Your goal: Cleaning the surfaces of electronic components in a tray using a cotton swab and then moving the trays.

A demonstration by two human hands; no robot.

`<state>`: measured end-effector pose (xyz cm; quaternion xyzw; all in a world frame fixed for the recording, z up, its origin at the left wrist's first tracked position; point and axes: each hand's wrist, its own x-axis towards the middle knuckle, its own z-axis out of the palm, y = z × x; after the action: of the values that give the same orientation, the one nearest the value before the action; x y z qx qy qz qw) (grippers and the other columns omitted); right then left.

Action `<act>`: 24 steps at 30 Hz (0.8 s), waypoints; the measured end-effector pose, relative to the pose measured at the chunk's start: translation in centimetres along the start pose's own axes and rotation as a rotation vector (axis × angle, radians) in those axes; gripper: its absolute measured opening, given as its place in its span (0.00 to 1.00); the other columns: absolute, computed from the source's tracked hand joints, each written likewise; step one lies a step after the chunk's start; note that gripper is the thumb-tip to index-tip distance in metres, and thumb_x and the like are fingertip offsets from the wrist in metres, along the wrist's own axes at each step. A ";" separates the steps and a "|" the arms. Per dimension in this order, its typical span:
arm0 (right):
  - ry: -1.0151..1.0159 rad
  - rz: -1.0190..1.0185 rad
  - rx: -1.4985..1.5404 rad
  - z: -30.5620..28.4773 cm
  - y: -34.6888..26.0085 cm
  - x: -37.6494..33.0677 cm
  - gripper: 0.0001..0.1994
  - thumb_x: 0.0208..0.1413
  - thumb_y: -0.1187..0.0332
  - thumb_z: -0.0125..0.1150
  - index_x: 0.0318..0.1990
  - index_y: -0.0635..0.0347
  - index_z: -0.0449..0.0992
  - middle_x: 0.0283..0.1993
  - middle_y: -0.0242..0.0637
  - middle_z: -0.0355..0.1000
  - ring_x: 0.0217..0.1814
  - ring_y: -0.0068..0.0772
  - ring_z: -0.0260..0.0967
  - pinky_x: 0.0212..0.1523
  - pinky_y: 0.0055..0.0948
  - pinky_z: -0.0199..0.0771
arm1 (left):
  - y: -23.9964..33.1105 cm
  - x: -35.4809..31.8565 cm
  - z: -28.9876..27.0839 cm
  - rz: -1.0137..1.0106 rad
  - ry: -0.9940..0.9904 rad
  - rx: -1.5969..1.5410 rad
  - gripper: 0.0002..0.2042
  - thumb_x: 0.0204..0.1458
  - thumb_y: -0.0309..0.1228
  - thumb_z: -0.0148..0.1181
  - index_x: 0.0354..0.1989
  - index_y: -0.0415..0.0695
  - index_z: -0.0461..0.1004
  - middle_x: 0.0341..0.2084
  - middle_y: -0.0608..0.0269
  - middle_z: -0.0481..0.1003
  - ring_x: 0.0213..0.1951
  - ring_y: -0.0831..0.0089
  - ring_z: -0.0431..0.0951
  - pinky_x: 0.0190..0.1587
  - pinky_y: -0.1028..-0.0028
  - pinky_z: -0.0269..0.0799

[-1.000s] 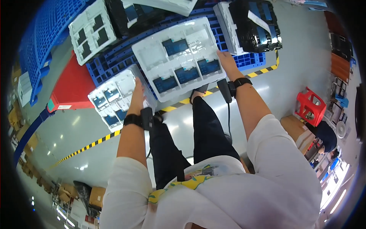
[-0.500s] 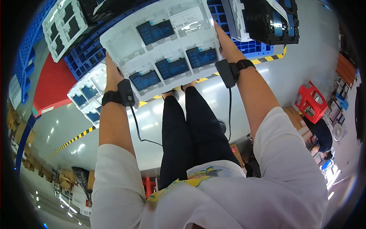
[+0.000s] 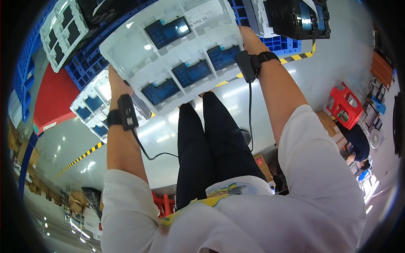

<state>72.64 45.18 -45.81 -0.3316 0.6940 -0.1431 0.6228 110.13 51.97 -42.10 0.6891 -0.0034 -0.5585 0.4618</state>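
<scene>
Between my hands is a translucent white plastic tray [image 3: 122,52] with moulded pockets. Several dark blue, flat, notched parts [image 3: 192,74] sit in its pockets, and a white printed label lies at its far side. My left hand [image 3: 118,84] grips the tray's left edge, while my right hand [image 3: 249,39] holds the right edge. The tray hides most of the fingers of both hands. Each wrist wears a black strap with a small black box and a cable.
Below the tray's left side is another white tray [image 3: 89,110] with blue parts. Blue plastic pallets [image 3: 280,44] lie beyond, bearing stacked black and white trays [image 3: 291,19]. A red panel [image 3: 52,99] stands at left, a red stool [image 3: 345,105] at right, near another person [image 3: 356,141]. Yellow-black tape marks the floor.
The held tray has shifted slightly left and tilted, its left corner coming nearer to me. My left hand has moved left with it; my right hand still holds the other edge.
</scene>
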 end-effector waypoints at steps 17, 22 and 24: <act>-0.031 0.306 0.453 -3.0 4.7 -22.6 0.20 0.59 0.60 0.42 0.51 0.67 0.67 0.45 0.41 0.70 0.45 0.31 0.70 0.46 0.28 0.70 | -4.1 -16.5 -3.3 -0.357 -0.048 -0.074 0.23 0.58 0.46 0.35 0.57 0.48 0.60 0.53 0.62 0.66 0.54 0.65 0.67 0.56 0.64 0.63; 0.061 0.452 0.632 -4.7 4.3 -31.2 0.22 0.58 0.58 0.40 0.52 0.65 0.66 0.47 0.42 0.70 0.49 0.35 0.68 0.51 0.34 0.67 | 1.3 -23.0 -1.1 -0.507 -0.110 -0.037 0.24 0.58 0.47 0.34 0.56 0.45 0.61 0.52 0.60 0.66 0.54 0.63 0.67 0.56 0.64 0.63; 0.094 0.424 0.712 -5.6 3.1 -34.4 0.22 0.57 0.57 0.41 0.52 0.64 0.66 0.47 0.42 0.70 0.49 0.36 0.68 0.51 0.35 0.68 | 4.6 -26.1 1.1 -0.468 -0.144 0.030 0.24 0.58 0.47 0.33 0.56 0.45 0.61 0.52 0.59 0.66 0.54 0.62 0.67 0.55 0.63 0.63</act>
<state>66.51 68.22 -20.24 0.0617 0.6817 -0.2579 0.6818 101.84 62.24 -19.12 0.6363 0.1153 -0.6977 0.3083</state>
